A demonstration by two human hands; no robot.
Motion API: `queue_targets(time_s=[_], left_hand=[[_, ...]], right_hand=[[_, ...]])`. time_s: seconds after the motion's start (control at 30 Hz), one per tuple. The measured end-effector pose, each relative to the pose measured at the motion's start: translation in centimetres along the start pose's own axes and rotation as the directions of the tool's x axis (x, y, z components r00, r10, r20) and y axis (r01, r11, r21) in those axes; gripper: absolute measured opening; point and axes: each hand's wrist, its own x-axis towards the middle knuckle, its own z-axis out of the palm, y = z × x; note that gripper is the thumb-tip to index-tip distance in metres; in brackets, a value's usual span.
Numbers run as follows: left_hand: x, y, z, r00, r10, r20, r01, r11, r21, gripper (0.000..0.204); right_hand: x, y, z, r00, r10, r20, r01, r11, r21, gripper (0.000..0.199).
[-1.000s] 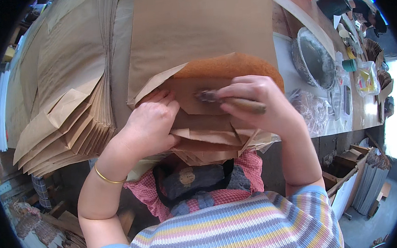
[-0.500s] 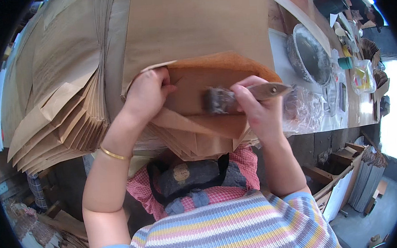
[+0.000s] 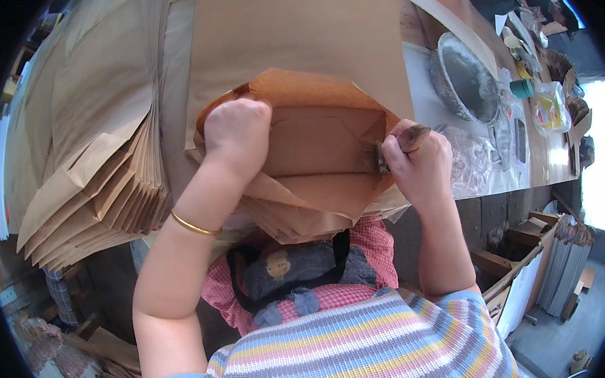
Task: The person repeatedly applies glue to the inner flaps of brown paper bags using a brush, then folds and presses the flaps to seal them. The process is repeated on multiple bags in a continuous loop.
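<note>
In front of me lies a brown paper bag (image 3: 306, 140) with its end spread wide, the inner folds showing. My left hand (image 3: 238, 139) is closed at the left end of that opening, its fingers partly out of sight against the paper; it appears to grip the bag's edge. My right hand (image 3: 418, 155) grasps the wooden handle of a brush (image 3: 414, 138). The bristles press near the right inner corner of the opening and are mostly hidden. More bags (image 3: 287, 221) lie stacked beneath, their ends fanned toward me.
A stack of folded paper bags (image 3: 108, 180) fans out on the left. On the right stands a whitish-crusted basin (image 3: 465, 78), with crumpled clear plastic (image 3: 471, 165) beside it. A green cup (image 3: 522, 89) sits farther right. Below the table's right side are wooden boxes (image 3: 507, 253).
The brush has swept rightward from the middle of the opening to its right corner. My left hand has curled tighter at the left edge, and the bag's end now stands wider.
</note>
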Motion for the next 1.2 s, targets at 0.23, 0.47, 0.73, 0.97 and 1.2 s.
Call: queue_targets(time_s=[0.23, 0.47, 0.73, 0.97, 1.2], left_hand=[[-0.6, 2.2, -0.3, 0.982, 0.155, -0.109, -0.119, 0.952, 0.282, 0.012], [-0.9, 3.2, -0.4, 0.987, 0.15, 0.05, -0.158, 0.943, 0.291, 0.015], [-5.0, -7.7, 3.0, 0.967, -0.198, -0.16, 0.159, 0.961, -0.227, 0.046], [-4.4, -1.1, 5.7, 0.991, 0.001, -0.135, -0.011, 0.997, -0.075, 0.069], [-8.2, -2.5, 3.9, 0.958, 0.24, -0.155, -0.284, 0.756, -0.589, 0.065]], right_hand=[[3.1, 3.4, 2.1, 0.843, 0.537, 0.003, 0.005, -0.014, 1.0, 0.037], [2.4, 2.5, 12.6, 0.971, 0.039, 0.236, -0.117, -0.784, 0.609, 0.044], [2.2, 3.6, 12.4, 0.965, -0.156, 0.209, -0.241, -0.84, 0.486, 0.045], [2.3, 3.4, 12.2, 0.963, -0.162, 0.215, -0.259, -0.77, 0.583, 0.046], [2.4, 3.8, 12.9, 0.954, -0.212, 0.212, -0.3, -0.683, 0.666, 0.041]])
